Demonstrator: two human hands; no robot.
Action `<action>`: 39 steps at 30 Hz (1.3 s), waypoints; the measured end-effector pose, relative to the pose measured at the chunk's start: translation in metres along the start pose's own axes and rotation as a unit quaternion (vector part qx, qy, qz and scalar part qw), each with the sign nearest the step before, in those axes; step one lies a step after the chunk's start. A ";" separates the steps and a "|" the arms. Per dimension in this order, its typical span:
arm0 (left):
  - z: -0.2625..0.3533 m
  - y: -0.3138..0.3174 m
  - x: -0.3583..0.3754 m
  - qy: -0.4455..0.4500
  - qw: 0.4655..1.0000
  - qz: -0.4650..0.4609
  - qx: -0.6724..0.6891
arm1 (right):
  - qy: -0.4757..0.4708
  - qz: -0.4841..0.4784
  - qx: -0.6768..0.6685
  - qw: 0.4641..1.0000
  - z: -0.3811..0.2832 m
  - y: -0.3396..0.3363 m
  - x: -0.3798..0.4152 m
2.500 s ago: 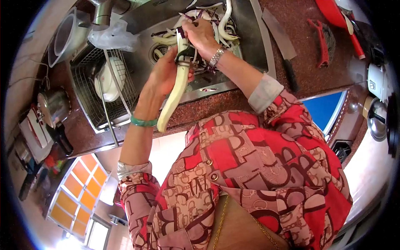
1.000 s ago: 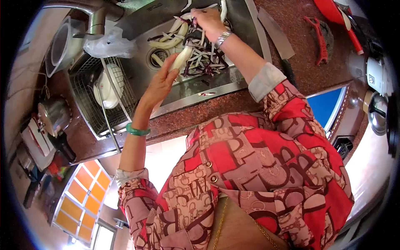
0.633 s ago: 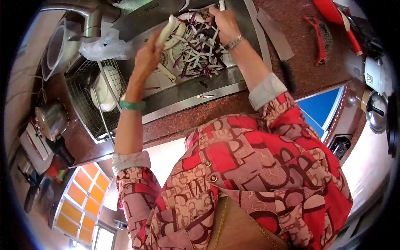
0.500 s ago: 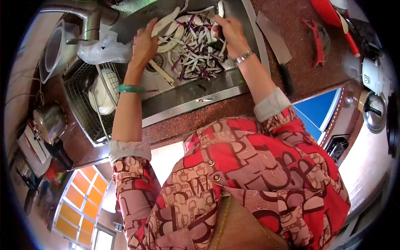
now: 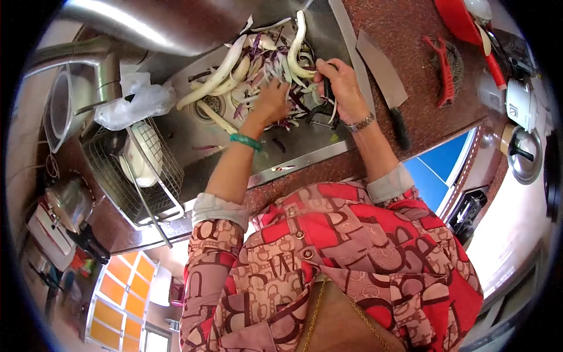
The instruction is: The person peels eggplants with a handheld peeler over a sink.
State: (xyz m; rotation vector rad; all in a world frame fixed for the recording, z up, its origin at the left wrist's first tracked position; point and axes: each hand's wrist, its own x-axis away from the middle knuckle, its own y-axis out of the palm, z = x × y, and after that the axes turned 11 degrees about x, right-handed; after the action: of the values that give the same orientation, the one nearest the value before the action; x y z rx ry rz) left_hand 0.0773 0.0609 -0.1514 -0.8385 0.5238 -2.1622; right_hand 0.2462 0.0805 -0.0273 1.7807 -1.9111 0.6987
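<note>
Both of my hands reach into the steel sink (image 5: 305,154), which holds a heap of purple and white peelings (image 5: 264,58). My left hand (image 5: 271,104), with a green bangle on its wrist, is closed in the near side of the heap; its fingers are hidden among the strips. My right hand (image 5: 339,87), with a watch on its wrist, is curled at the heap's right edge around a dark peeler (image 5: 324,114). Long pale peeled vegetables (image 5: 214,76) lie across the heap's far side, and one curved piece (image 5: 296,44) lies just beyond my right hand.
A cleaver (image 5: 382,69) lies on the red-brown counter right of the sink, a red brush (image 5: 443,64) beyond it. Left of the sink stand a wire rack (image 5: 170,176) with a white bowl (image 5: 141,155), a plastic bag (image 5: 132,105) and the faucet (image 5: 99,67). A kettle (image 5: 524,155) stands far right.
My left hand laid the long peeled vegetable in the sink and dropped into the peelings. My right hand moved down to the heap's right edge. The view has shifted closer to the sink.
</note>
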 end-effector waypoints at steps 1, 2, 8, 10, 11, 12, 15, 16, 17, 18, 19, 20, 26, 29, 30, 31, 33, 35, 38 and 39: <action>0.017 -0.001 0.009 -0.017 0.997 -0.078 -0.009 | 0.002 0.002 -0.002 1.000 0.000 -0.001 0.002; 0.005 0.008 0.008 0.015 0.988 -0.131 0.081 | -0.001 0.003 0.003 1.000 -0.001 -0.001 0.002; -0.009 -0.012 0.027 0.001 0.985 0.080 0.150 | -0.016 -0.004 -0.005 1.000 -0.001 -0.001 0.001; -0.021 -0.030 0.033 0.011 0.974 0.216 0.070 | -0.041 0.014 0.008 0.999 0.003 0.001 -0.006; -0.026 -0.042 0.036 -0.017 0.969 0.242 0.053 | -0.071 0.031 0.022 0.997 0.006 0.001 -0.012; -0.032 -0.052 0.040 -0.021 0.963 0.266 0.041 | -0.107 0.046 0.059 0.991 0.011 0.001 -0.017; -0.046 -0.059 0.048 -0.076 0.950 0.289 0.095 | -0.100 0.033 0.086 0.991 -0.008 0.008 -0.014; -0.041 -0.062 0.055 -0.099 0.959 0.251 0.088 | -0.108 0.026 0.109 0.988 -0.006 0.010 -0.018; -0.036 -0.065 0.062 -0.121 0.966 0.214 0.080 | -0.108 0.024 0.112 0.988 -0.001 0.010 -0.027; -0.035 -0.069 0.068 -0.166 0.965 0.193 0.066 | -0.202 0.082 0.181 0.959 -0.004 0.012 -0.032; -0.044 -0.065 0.071 -0.168 0.964 0.197 0.067 | -0.294 0.137 0.246 0.913 -0.007 0.014 -0.035; -0.058 -0.054 0.075 -0.218 0.936 0.276 0.014 | -0.184 0.075 0.101 0.975 -0.008 0.012 -0.031; -0.098 -0.034 0.090 -0.381 0.709 0.288 0.519 | -0.189 0.059 0.171 0.965 0.004 0.028 -0.030; -0.051 -0.049 0.081 -0.288 0.747 0.085 0.593 | -0.179 0.043 0.172 0.968 0.007 0.023 -0.032; -0.047 -0.047 0.078 -0.287 0.747 0.087 0.593 | -0.206 0.043 0.207 0.955 0.002 0.025 -0.030; -0.043 -0.046 0.074 -0.286 0.776 0.092 0.555 | -0.208 0.042 0.207 0.955 -0.003 0.027 -0.026; -0.040 -0.053 0.073 -0.283 0.802 0.098 0.517 | -0.099 -0.050 -0.044 0.993 -0.021 0.031 -0.016; -0.035 -0.058 0.075 -0.251 0.704 0.204 0.632 | -0.096 -0.061 -0.084 0.990 -0.023 0.030 -0.019; -0.024 -0.063 0.075 -0.214 0.681 0.306 0.630 | -0.259 0.104 0.320 0.905 0.012 0.024 -0.060; -0.024 -0.068 0.072 -0.204 0.696 0.329 0.605 | -0.169 0.090 0.296 0.936 -0.008 0.027 -0.047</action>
State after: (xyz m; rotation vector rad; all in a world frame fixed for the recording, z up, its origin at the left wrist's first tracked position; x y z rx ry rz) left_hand -0.0093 0.0517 -0.0992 -0.2324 -0.7286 -1.1278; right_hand 0.2233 0.1231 -0.0525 2.2125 -2.2784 1.2003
